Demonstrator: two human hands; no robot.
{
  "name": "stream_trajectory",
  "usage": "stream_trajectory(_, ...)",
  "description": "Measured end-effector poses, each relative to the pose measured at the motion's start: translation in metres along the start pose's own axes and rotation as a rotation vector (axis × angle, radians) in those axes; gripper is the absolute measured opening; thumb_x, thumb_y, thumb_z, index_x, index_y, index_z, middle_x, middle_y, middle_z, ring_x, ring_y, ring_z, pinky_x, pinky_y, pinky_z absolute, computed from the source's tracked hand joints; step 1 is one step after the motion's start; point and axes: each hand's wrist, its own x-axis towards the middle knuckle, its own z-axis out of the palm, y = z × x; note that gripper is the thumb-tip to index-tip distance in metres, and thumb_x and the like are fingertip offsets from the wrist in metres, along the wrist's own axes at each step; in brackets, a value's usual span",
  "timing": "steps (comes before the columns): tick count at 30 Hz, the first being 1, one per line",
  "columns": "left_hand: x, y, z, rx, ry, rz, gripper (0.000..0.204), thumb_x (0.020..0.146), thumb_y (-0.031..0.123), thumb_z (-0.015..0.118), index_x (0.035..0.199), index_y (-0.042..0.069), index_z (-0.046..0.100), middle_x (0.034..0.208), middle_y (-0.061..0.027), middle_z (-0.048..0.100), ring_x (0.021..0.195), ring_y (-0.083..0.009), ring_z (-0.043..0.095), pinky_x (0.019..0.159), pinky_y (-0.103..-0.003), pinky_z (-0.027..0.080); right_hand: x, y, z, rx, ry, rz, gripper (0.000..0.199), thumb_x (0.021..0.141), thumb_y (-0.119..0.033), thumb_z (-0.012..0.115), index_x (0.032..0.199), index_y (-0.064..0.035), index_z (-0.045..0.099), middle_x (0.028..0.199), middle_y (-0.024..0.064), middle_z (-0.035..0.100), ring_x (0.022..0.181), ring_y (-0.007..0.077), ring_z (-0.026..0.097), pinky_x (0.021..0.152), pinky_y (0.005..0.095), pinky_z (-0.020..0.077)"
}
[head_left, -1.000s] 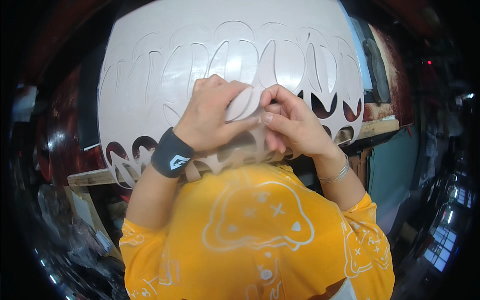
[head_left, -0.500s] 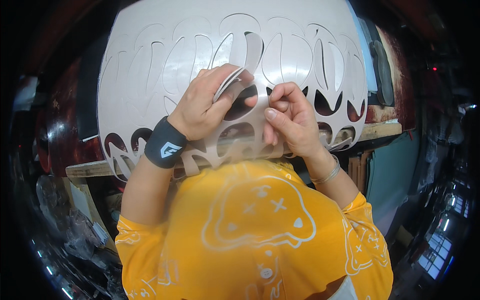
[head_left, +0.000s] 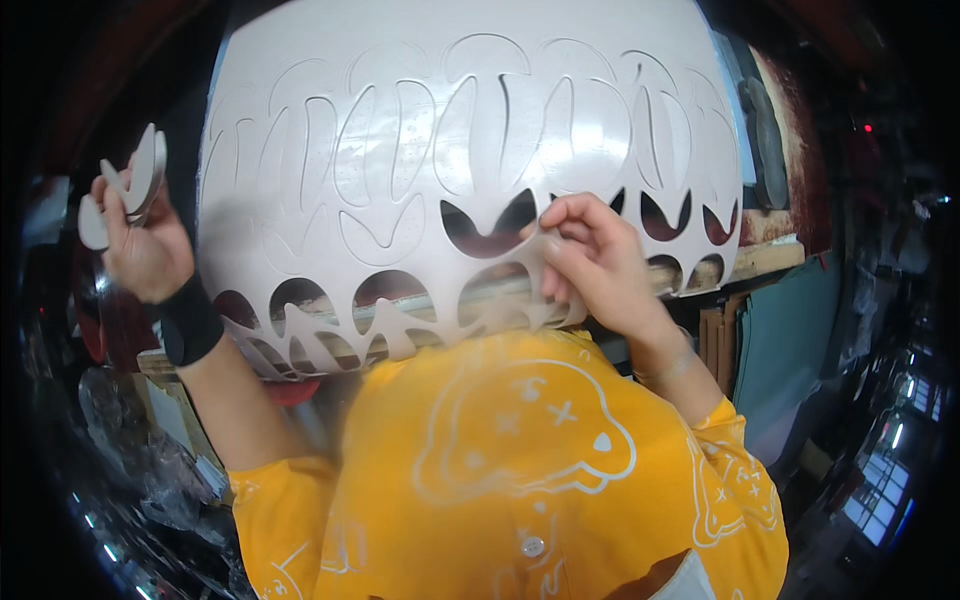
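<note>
Item: large pale grey die-cut sheet (head_left: 470,130), scored all over with curved petal-like outlines; lower rows already punched out, leaving dark openings and a thin web of leftover strips along the near edge. It lies between the two hands and extends away from them.

Right hand (head_left: 590,265): fingers curled, thumb and fingertips pinching a narrow strip of the sheet's web beside an open cut-out, near the sheet's lower edge.

Left hand (head_left: 140,250): raised off to the left of the sheet, clear of it, closed around several removed grey cut-out pieces (head_left: 135,185), which fan upward above the fingers. Black wristband (head_left: 190,325) on that wrist.

Below both hands: yellow printed shirt (head_left: 520,470).
</note>
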Motion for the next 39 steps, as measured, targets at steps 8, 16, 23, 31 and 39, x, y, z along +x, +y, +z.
stream_trajectory(8, -0.058, -0.027, -0.032, 1.079, -0.973, 0.658, 0.043, 0.066, -0.013, 0.056, 0.106, 0.002, 0.06, 0.096, -0.0141, 0.059, 0.094, -0.0323, 0.057, 0.086, -0.037, 0.045, -0.009, -0.075, 0.009, -0.524, -0.452, -0.196, 0.02, 0.086, -0.003, 0.059, 0.106, 0.0008, 0.057, 0.105, 0.0087, 0.064, 0.054, 0.0056, 0.055, 0.051, 0.0176, 0.044)
stream_trajectory(16, -0.091, -0.038, -0.01, 0.767, -1.274, 0.516, 0.043, 0.065, 0.024, 0.078, 0.1, 0.007, 0.06, 0.081, -0.0096, 0.053, 0.082, -0.0291, 0.051, 0.084, -0.04, 0.038, 0.045, -0.025, 0.047, 0.339, -0.595, 0.354, 0.026, 0.092, -0.015, 0.056, 0.114, -0.0083, 0.043, 0.097, 0.004, 0.057, 0.06, 0.0104, 0.058, 0.045, 0.0196, 0.0379)
stream_trajectory(23, -0.096, -0.046, -0.016, 0.802, -1.245, 0.443, 0.035, 0.073, 0.016, 0.072, 0.106, 0.007, 0.061, 0.09, -0.0082, 0.059, 0.088, -0.0289, 0.053, 0.087, -0.039, 0.039, 0.043, -0.006, 0.046, 0.551, -0.512, 0.25, 0.022, 0.093, -0.013, 0.053, 0.112, -0.0074, 0.044, 0.083, 0.0053, 0.056, 0.06, 0.0122, 0.061, 0.048, 0.0205, 0.0438)
stream_trajectory(31, -0.098, -0.044, -0.008, 0.758, -1.12, 0.487, 0.031, 0.077, 0.011, 0.07, 0.107, 0.008, 0.063, 0.093, -0.0087, 0.061, 0.084, -0.0261, 0.057, 0.086, -0.035, 0.041, 0.043, -0.003, 0.044, 0.411, -0.434, 0.224, 0.022, 0.09, -0.003, 0.051, 0.11, -0.002, 0.044, 0.091, 0.0077, 0.059, 0.067, 0.0138, 0.064, 0.058, 0.0225, 0.0507)
stream_trajectory(39, -0.093, -0.051, -0.007, 0.395, -0.843, 0.169, 0.022, 0.077, 0.006, 0.064, 0.098, 0.004, 0.062, 0.09, -0.0077, 0.063, 0.087, -0.0198, 0.059, 0.084, -0.036, 0.045, 0.038, 0.011, 0.047, 0.034, -0.32, 0.163, 0.018, 0.089, -0.001, 0.055, 0.104, -0.0011, 0.047, 0.098, 0.0074, 0.058, 0.068, 0.0092, 0.062, 0.057, 0.02, 0.0495)
